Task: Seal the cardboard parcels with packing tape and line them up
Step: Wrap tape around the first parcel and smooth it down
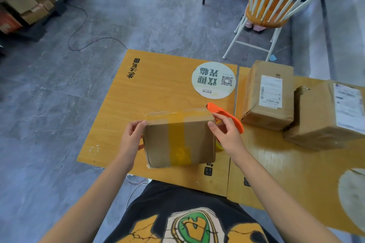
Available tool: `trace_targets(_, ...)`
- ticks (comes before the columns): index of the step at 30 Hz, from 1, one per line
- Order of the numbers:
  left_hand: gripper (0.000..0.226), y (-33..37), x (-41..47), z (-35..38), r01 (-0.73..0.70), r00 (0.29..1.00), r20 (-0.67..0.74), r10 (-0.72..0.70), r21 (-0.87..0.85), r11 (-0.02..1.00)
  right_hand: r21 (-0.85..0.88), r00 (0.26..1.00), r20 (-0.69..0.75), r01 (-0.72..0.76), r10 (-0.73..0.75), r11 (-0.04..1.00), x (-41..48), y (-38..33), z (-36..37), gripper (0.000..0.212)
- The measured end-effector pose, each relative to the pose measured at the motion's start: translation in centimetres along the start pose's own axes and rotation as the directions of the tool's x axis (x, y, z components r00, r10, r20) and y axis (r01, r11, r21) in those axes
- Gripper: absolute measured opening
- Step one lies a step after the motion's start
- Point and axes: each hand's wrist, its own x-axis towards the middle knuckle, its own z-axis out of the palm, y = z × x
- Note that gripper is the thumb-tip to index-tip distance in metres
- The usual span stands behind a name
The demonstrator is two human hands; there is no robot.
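Head view: a small parcel (178, 140) is held over the near part of the yellow desk (158, 89), between both hands. It is grasped at its left side by the left hand (131, 136), thumb on the upper edge. Its upper right corner is pinched by the right hand (227, 134), between the thumb and curled fingers (216, 116). A band of packing tape (175, 138) is seen across its top and near face. Whether its underside touches the desk cannot be told. An orange tape dispenser (234, 117) is partly hidden behind the right hand. On the adjoining desk to the right, a first labelled parcel (268, 94) and a second labelled parcel (325, 116) are set just beside each other. A round sticker (214, 80) is shown on the desk.
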Motion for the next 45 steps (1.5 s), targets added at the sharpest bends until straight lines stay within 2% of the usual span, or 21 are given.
trace_targets(4,0.043,-0.7,-0.5,-0.7,-0.017,0.995,0.103,0.017,0.002,1.000,0.177,0.996,-0.018,-0.086,0.090,0.981,-0.5,-0.1,-0.1,0.032)
trace_targets(6,0.058,-0.8,-0.8,-1.1,-0.024,0.989,0.148,0.023,0.009,1.000,0.132,0.995,-0.028,-0.089,0.093,0.987,-0.3,0.4,-0.3,0.026)
trace_targets(8,0.064,-0.8,-1.0,-1.1,-0.031,0.983,0.180,0.030,0.000,1.000,-0.115,0.994,-0.081,-0.080,0.071,0.990,0.4,1.5,-0.5,0.021)
trace_targets(9,0.068,-0.7,-1.0,-1.1,-0.034,0.979,0.199,0.035,-0.005,0.999,-0.314,0.995,-0.088,-0.076,0.051,0.946,0.9,2.1,-0.7,0.030)
trace_targets(11,0.079,-0.1,-1.0,-0.7,-0.060,0.973,0.226,0.054,0.020,0.998,-0.624,0.998,-0.034,-0.059,0.048,0.779,1.4,3.0,-0.8,0.057)
trace_targets(12,0.082,0.1,-1.0,-0.6,-0.087,0.971,0.229,0.071,0.057,0.995,-0.693,0.999,-0.013,-0.041,0.045,0.720,1.6,3.0,-0.8,0.064)
trace_targets(16,0.078,0.7,-1.2,0.0,-0.222,0.950,0.275,0.150,0.254,0.941,-0.786,0.994,0.110,0.097,-0.016,0.611,2.8,2.4,-1.1,0.071)
trace_targets(18,0.075,0.9,-1.3,0.0,-0.332,0.913,0.366,0.181,0.407,0.851,-0.805,0.980,0.190,0.124,0.055,0.580,3.4,1.7,-1.4,0.071)
trace_targets(21,0.075,1.1,-1.9,0.5,-0.533,0.819,0.560,0.123,0.664,0.524,-0.809,0.945,0.299,0.178,0.132,0.560,3.9,1.3,-2.4,0.069)
trace_targets(22,0.077,1.0,-2.0,0.7,-0.577,0.796,0.595,0.107,0.695,0.430,-0.807,0.933,0.326,0.191,0.152,0.559,4.0,1.4,-2.7,0.070)
trace_targets(24,0.101,0.7,-2.4,1.4,-0.617,0.779,0.619,0.105,0.725,0.306,-0.807,0.917,0.354,0.201,0.182,0.554,3.8,1.7,-2.8,0.076)
trace_targets(26,0.124,0.4,-2.4,2.0,-0.629,0.776,0.624,0.093,0.754,0.192,-0.825,0.933,0.334,0.221,0.134,0.520,3.6,2.0,-2.4,0.076)
trace_targets(29,0.133,0.3,-2.4,2.6,-0.643,0.764,0.636,0.111,0.765,0.039,-0.863,0.966,0.257,0.213,0.036,0.458,3.7,2.3,-1.3,0.073)
trace_targets(31,0.130,0.3,-2.7,2.7,-0.651,0.753,0.644,0.133,0.759,0.012,-0.868,0.979,0.204,0.178,0.007,0.463,4.1,2.7,-1.0,0.073)
trace_targets(36,0.125,0.7,-2.4,2.5,-0.643,0.761,0.633,0.141,0.765,0.035,-0.850,0.995,0.096,0.090,-0.016,0.519,5.8,2.8,-0.4,0.066)
trace_targets(39,0.125,1.0,-2.4,1.7,-0.669,0.729,0.668,0.151,0.741,-0.046,-0.912,0.999,0.032,0.025,0.011,0.411,7.1,2.9,-0.7,0.057)
trace_targets(41,0.126,1.0,-2.3,0.9,-0.646,0.744,0.642,0.186,0.762,-0.049,-0.943,0.999,0.028,0.011,0.046,0.333,7.8,2.9,-1.2,0.058)
trace_targets(45,0.129,0.8,-1.2,0.0,-0.548,0.778,0.526,0.345,0.836,-0.037,-0.965,0.996,0.057,0.038,0.065,0.260,7.6,3.2,-1.8,0.071)
